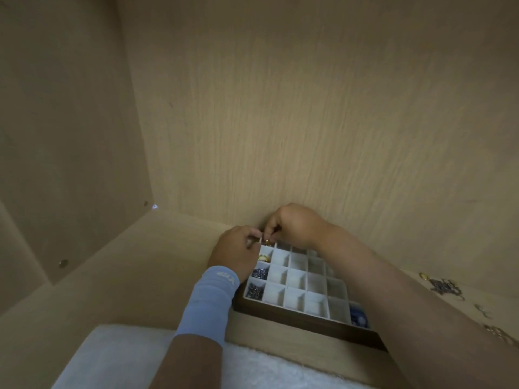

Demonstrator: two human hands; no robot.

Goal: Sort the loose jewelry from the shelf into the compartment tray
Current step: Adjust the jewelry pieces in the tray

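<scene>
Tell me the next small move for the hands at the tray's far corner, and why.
Probably release the gold piece into the far-left cell of the tray. The right hand seems to pinch it just above that cell, with the left hand close beside. More loose jewelry waits on the shelf to the right.

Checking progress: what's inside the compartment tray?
Gold pieces and two silvery heaps in left-column cells, blue pieces near right. The left hand and right hand hide the far corner of the compartment tray.
</scene>
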